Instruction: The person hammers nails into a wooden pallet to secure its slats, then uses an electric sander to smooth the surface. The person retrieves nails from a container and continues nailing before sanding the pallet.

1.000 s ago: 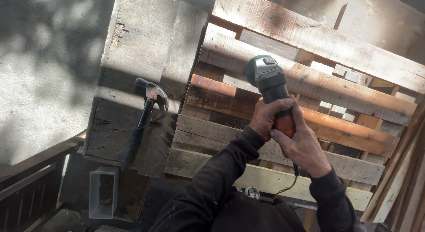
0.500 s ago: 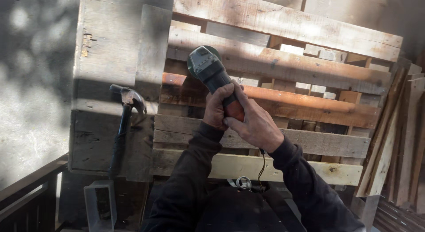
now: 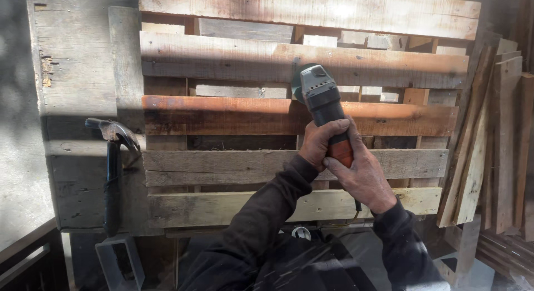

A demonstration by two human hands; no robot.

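Observation:
Both my hands grip an angle grinder with a grey head and an orange-and-black body. My left hand wraps the body nearer the head. My right hand holds the rear of the handle, where the cord leaves. The grinder's disc rests at the lower edge of a weathered plank of a wooden pallet. The reddish plank lies just below the head. Fine bright streaks cross my dark sleeves at the bottom.
A claw hammer with a black handle lies on the pallet's left board. Loose planks lean in a stack at the right. A hollow grey block sits at the lower left, beside a dark rail.
The view has swung so the pallet now sits level and more centred. The grinder has come down from the upper plank area to the gap above the reddish plank; both hands keep their grip.

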